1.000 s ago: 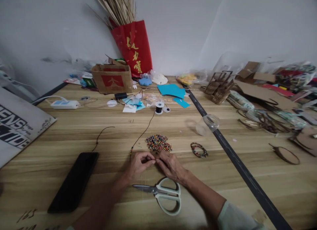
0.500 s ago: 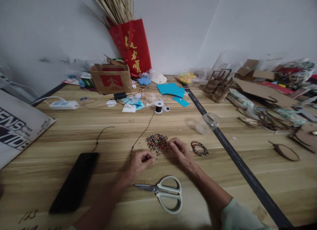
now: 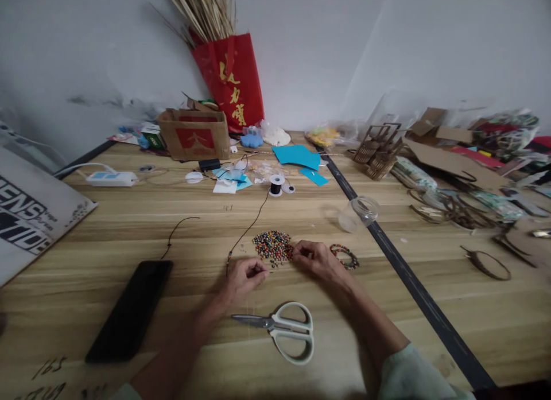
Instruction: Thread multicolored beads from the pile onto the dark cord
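My left hand (image 3: 243, 275) rests on the wooden table (image 3: 129, 233), fingers pinched on the end of a thin dark cord (image 3: 248, 229) that runs back to a small black spool (image 3: 276, 186). A few beads sit on the cord near the hand. My right hand (image 3: 313, 255) lies at the right edge of a pile of small coloured beads (image 3: 272, 245), fingertips pinched together at the beads; whether a bead is between them I cannot make out. A finished bead bracelet (image 3: 345, 256) lies just right of that hand.
White-handled scissors (image 3: 282, 330) lie in front of my hands. A black phone (image 3: 131, 308) lies at the left, a clear plastic jar (image 3: 359, 213) on its side at the right. Red bag (image 3: 229, 81), brown bag (image 3: 195, 134), blue paper (image 3: 297, 156) and wooden clutter (image 3: 456, 205) fill the back and right.
My right hand has left the left hand and moved right and forward to the bead pile. The left hand has kept its pinch on the cord.
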A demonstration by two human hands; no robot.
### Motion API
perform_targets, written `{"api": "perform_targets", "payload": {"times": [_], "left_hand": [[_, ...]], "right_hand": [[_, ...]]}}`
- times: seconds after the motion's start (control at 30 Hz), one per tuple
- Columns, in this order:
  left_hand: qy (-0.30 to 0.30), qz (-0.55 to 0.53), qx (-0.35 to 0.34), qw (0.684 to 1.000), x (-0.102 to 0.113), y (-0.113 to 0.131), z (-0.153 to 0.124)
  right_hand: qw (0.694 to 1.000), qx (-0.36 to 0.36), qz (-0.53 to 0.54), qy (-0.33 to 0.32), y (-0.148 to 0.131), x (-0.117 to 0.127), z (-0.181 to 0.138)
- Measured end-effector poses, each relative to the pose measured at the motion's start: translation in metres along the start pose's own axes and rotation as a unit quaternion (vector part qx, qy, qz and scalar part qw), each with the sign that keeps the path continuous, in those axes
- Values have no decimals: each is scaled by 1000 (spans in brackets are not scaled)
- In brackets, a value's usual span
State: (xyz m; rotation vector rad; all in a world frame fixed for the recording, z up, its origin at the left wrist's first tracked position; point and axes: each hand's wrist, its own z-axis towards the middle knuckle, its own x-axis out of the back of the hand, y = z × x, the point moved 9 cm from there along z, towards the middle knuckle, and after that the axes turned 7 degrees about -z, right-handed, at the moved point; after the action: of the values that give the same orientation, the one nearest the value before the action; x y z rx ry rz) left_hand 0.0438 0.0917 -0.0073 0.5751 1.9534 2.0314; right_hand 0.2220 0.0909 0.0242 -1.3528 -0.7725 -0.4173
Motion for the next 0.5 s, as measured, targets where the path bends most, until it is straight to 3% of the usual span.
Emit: {"api": "perform_targets", "payload": {"times": [0.1, 0.27, 0.5], "left_hand": [[-6, 0, 0, 1000, -1, 2, 0], [-2, 5, 12, 1000, 0, 5, 0], [-4, -1, 25, 1000, -1, 3, 0]], "right_hand": [[995, 31, -90, -3, -7, -1, -2], [972, 25, -235, -4, -11, 0, -4], [958, 29, -284, -22, -19, -3, -5]]}}
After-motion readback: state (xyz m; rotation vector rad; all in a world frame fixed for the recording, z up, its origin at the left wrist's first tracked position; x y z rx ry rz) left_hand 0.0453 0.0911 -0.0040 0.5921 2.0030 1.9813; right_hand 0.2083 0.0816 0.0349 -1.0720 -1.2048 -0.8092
